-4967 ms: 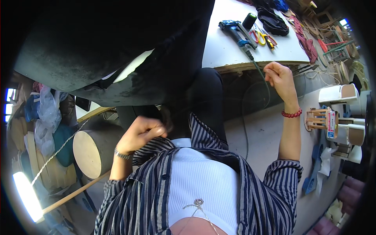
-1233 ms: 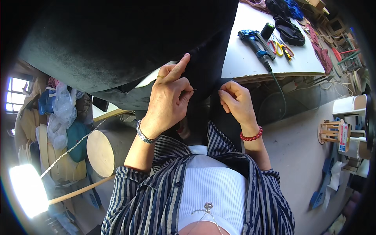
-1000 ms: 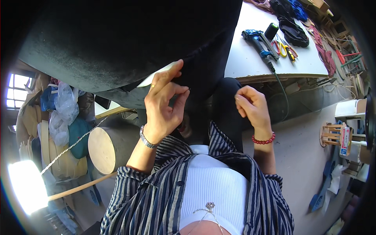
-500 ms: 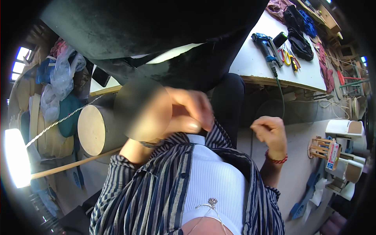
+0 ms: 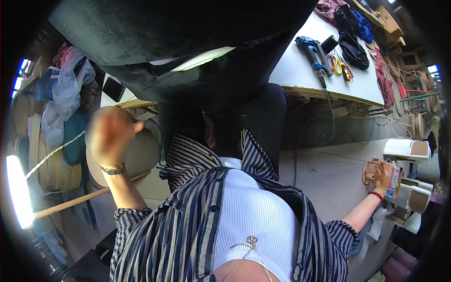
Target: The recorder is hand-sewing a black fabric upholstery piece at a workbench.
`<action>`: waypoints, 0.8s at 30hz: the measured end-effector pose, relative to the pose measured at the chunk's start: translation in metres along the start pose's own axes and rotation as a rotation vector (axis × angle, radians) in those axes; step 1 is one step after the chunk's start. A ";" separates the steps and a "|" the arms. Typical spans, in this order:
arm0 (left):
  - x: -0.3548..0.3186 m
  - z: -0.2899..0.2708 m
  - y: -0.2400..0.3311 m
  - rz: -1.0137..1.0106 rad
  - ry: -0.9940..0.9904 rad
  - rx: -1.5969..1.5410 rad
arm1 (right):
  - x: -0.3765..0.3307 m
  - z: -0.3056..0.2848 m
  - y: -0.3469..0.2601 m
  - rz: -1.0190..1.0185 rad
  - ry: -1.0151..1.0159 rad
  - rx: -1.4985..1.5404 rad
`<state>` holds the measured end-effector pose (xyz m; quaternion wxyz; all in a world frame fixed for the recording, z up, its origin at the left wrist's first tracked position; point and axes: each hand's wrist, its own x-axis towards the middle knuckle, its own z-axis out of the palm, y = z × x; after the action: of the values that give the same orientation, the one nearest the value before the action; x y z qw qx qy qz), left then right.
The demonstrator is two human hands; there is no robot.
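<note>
My left hand (image 5: 112,136) is raised in front of a round-ended beige cylinder (image 5: 149,149) at the left. Its thumb is stretched out to the side; the other fingers are blurred, and nothing shows in it. My right hand (image 5: 383,177) reaches far out to the right. Its fingers are extended over a small slatted wooden piece (image 5: 371,172), beside a small printed box (image 5: 393,182); whether they touch the box is unclear. Ahead of me a large sheet of glossy black material (image 5: 183,33) hangs over the white worktable (image 5: 296,70).
On the table's right side lie a blue power tool (image 5: 312,51), scissors (image 5: 336,65), a yellow-and-black hand tool (image 5: 346,73) and dark cloth (image 5: 352,49). A phone (image 5: 113,88) rests at the left. White-and-brown padded pieces (image 5: 408,149) stand at the right; a bright tube lamp (image 5: 19,190) glows at far left.
My left hand has moved from the middle out to the left, before the cylinder. My right hand has stretched outward to the right, reaching the slatted wooden piece beside the box.
</note>
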<state>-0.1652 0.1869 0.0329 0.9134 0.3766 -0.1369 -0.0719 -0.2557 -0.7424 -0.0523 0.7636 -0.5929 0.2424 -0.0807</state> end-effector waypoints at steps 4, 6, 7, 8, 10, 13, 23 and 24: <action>-0.022 -0.021 0.023 0.175 0.198 -0.050 | -0.014 -0.046 -0.029 -0.012 0.083 0.090; -0.034 -0.035 0.038 0.219 0.218 -0.120 | -0.016 -0.054 -0.043 -0.030 0.126 0.107; -0.042 -0.045 0.044 0.228 0.255 -0.099 | -0.017 -0.055 -0.047 -0.032 0.125 0.109; -0.049 -0.055 0.049 0.238 0.292 -0.078 | -0.018 -0.056 -0.052 -0.040 0.164 0.073; -0.061 -0.067 0.052 0.215 0.325 -0.075 | -0.015 -0.050 -0.056 -0.053 0.202 0.041; -0.074 -0.092 0.045 0.074 0.285 0.067 | 0.003 -0.053 -0.063 -0.277 0.434 -0.274; -0.068 0.035 0.021 0.184 0.733 1.071 | -0.104 0.408 -0.061 -1.139 -0.241 -0.961; -0.053 0.062 0.006 0.196 0.544 1.058 | -0.115 0.442 -0.059 -1.163 -0.404 -0.878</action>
<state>-0.2346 0.1622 0.0692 0.6066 0.7705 0.0507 0.1893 -0.1401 -0.3292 0.1143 0.3215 -0.8782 -0.2442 -0.2563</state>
